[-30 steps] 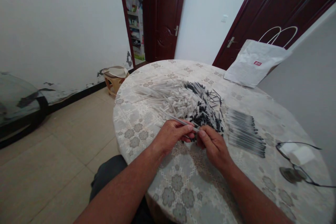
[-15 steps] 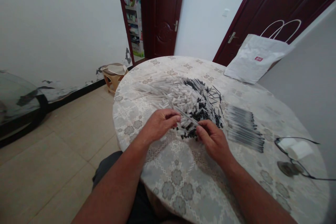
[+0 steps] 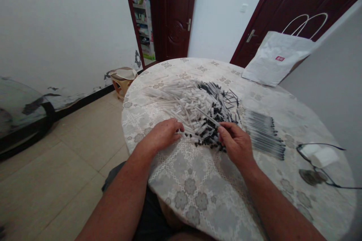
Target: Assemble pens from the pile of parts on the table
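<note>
My right hand (image 3: pixel 236 143) pinches one end of a slim whitish pen barrel (image 3: pixel 207 116), which points up and to the left over the pile. My left hand (image 3: pixel 165 133) is low at the pile's near left edge, its fingers bent and a small gap between thumb and forefinger; nothing shows between them. Small black pieces (image 3: pixel 188 135) lie just right of its fingertips. Ahead of both hands spreads a heap of white translucent tubes (image 3: pixel 181 98), with black caps (image 3: pixel 207 131) along its near right side and thin dark refills (image 3: pixel 230 99) behind.
Right of the heap lies a row of assembled pens (image 3: pixel 264 135). Eyeglasses (image 3: pixel 313 167) and a white roll (image 3: pixel 325 157) are near the right edge of the round, cloth-covered table (image 3: pixel 195 192). A white paper bag (image 3: pixel 278 58) stands at the back right; a stool (image 3: pixel 123 81) is beyond the table's left.
My left hand has let go of the barrel's far end and moved left and down to the tablecloth. My right hand has shifted slightly right, still gripping the barrel.
</note>
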Demonstrator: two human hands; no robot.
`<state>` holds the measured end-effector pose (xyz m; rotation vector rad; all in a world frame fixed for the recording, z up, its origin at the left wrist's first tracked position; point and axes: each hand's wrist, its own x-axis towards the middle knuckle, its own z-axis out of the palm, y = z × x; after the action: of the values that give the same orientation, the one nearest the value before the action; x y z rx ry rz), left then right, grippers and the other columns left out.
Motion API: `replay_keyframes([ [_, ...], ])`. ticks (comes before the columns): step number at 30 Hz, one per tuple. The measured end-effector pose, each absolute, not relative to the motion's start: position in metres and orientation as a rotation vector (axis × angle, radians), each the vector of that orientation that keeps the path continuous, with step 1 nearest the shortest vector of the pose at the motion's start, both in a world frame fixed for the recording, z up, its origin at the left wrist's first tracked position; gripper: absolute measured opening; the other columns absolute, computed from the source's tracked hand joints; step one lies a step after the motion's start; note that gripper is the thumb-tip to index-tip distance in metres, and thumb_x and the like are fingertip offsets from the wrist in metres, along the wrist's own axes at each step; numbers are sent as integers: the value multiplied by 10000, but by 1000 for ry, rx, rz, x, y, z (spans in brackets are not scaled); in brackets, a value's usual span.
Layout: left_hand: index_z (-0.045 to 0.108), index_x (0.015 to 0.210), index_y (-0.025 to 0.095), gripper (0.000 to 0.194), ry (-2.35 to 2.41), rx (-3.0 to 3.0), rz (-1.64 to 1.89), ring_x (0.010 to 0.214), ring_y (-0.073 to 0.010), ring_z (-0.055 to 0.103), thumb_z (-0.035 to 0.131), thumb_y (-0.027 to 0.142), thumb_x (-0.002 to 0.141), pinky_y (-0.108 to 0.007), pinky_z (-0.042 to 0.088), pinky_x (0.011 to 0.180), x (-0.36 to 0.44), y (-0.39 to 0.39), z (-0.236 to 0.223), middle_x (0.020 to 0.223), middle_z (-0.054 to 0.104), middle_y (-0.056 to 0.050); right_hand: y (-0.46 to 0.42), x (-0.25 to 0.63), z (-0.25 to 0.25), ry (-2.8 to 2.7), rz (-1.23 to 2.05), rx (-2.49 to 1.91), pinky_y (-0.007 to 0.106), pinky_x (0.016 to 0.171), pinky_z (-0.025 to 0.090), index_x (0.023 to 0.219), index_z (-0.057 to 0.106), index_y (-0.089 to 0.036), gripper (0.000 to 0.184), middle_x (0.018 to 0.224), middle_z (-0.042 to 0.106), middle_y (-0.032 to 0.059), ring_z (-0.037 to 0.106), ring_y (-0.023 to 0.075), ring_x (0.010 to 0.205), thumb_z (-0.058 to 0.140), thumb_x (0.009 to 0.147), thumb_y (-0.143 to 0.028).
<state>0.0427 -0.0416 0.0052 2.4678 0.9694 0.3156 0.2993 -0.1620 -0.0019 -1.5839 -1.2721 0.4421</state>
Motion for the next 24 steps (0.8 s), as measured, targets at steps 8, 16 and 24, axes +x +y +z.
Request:
replay_keyframes([
  [8,725,1081,235,247,1012,2536,226,945,-222,631,591,187,879,-319,445,841,54,-47,2,1035,683,-76,-162,299,-1,-1251,443,-1575,253,543,479,1063,726,-193,333,713,687,7,603,144,583,651,933,-490],
  [16,717,866,242,131,915,2478,371,830,-235,603,599,197,831,-326,424,749,53,-48,2,916,659,-78,-163,300,-2,-1264,437,-1585,255,542,476,1071,726,-194,332,703,687,4,601,144,575,637,943,-487],
  [24,711,872,261,144,843,2398,461,794,-237,600,623,174,797,-334,416,757,52,-47,-13,870,685,-63,-164,298,1,-1252,437,-1566,246,531,478,1066,730,-191,322,722,691,10,597,139,572,648,938,-474],
])
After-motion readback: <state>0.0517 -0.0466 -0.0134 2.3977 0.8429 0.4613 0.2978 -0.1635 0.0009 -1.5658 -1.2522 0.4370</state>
